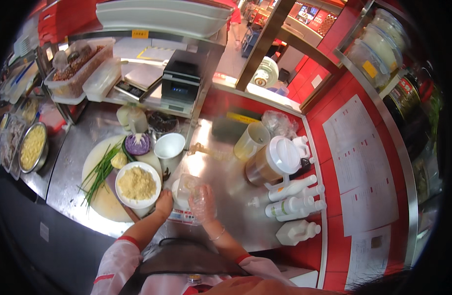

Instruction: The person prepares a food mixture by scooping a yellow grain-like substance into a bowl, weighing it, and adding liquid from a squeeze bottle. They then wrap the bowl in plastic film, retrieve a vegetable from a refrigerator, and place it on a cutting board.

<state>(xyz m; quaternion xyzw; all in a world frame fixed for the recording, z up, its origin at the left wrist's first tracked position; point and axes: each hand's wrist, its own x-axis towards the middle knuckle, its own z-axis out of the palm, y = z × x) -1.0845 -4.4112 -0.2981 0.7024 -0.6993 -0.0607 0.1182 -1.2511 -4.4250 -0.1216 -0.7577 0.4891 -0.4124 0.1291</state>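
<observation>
My right hand [203, 204], in a clear plastic glove, holds a small clear plastic container [189, 183] tilted over a white round dish [178, 199]. That dish appears to stand on a flat base with red and white markings [183, 217]. My bare left hand [164, 203] is between this dish and a white plate [119, 191] of minced pale yellow food [136, 183]; its fingers are partly hidden, so its grip is unclear. Under the plate lies a round cutting board [100, 206], with a knife [128, 210] partly covered. Green stalks [102, 171] lie to the left.
Behind the plate are half a purple cabbage [138, 144] and a white bowl [170, 145]. A lidded pitcher [259, 169], a measuring jug [250, 142] and several white bottles [290, 206] line the right side. A steel shelf holds a scale [137, 83] and a black printer [181, 79].
</observation>
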